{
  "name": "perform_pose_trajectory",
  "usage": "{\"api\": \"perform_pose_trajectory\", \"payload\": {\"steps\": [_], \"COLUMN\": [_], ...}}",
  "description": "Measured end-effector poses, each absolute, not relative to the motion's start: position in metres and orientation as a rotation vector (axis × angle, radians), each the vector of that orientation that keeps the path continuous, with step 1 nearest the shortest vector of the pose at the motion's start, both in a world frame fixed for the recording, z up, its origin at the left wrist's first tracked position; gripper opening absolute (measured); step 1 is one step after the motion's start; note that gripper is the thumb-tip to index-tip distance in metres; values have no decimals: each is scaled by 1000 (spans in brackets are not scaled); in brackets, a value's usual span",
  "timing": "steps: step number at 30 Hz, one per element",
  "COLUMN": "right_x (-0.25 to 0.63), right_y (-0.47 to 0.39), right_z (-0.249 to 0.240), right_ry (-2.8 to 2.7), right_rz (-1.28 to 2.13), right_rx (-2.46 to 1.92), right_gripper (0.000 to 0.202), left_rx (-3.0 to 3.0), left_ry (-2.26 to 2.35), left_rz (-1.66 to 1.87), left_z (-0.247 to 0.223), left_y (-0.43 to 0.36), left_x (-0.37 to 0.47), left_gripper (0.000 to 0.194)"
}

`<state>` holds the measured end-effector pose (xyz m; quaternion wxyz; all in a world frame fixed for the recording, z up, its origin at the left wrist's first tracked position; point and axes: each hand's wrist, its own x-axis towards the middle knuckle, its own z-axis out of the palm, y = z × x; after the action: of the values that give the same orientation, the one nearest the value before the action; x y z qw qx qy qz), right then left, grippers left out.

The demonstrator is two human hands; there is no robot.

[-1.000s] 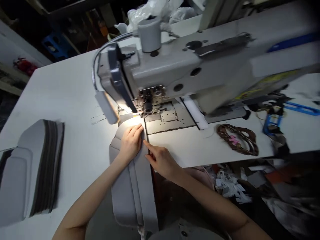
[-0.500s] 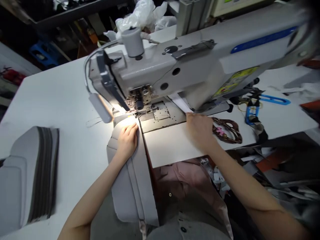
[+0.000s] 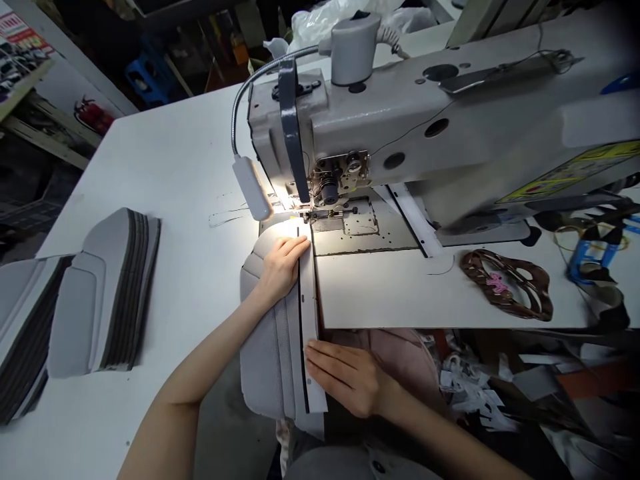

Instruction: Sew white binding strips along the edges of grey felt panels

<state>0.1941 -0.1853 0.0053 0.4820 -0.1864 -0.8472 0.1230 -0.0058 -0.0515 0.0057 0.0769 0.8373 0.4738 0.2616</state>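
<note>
Under the needle area of the sewing machine (image 3: 330, 190) lies a grey padded fabric panel (image 3: 265, 367), which hangs over the table's front edge. A long white strip with a black edge line (image 3: 310, 313) runs along the panel's right side, its top end close to the presser foot. My left hand (image 3: 281, 267) rests flat over panel and strip just before the needle, fingers out. Lower down, my right hand (image 3: 345, 380) has its fingers over the strip near its lower end; its thumb is hidden. A second white strip (image 3: 413, 220) lies on the machine bed beneath the arm.
Stacked grey panels (image 3: 117, 300) stand at the left of the white table (image 3: 200, 173). A small lamp (image 3: 253, 188) hangs beside the needle. To the right are a brown hair clip (image 3: 507, 283) and blue-handled snippers (image 3: 593, 257). Scraps (image 3: 480, 387) lie below the table edge.
My right hand has come from the machine bed to the panel, and a white strip now lies along the panel's right side. My left hand stays near the needle. The view has shifted.
</note>
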Motion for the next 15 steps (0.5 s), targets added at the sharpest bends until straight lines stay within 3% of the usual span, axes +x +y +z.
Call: {"api": "perform_pose_trajectory", "payload": {"steps": [12,15], "right_x": [198,200], "right_y": [-183,-188], "right_z": [-11,-10], "right_ry": [-2133,-2092], "right_rz": [351,437], "right_rx": [-410,-570], "right_gripper": [20,12], "left_rx": [2539,2580], "left_ry": [1452,1456], "left_rz": [647,608], "left_z": [8,8], "left_y": [-49,-48], "left_x": [0,0], "left_gripper": [30,27]}}
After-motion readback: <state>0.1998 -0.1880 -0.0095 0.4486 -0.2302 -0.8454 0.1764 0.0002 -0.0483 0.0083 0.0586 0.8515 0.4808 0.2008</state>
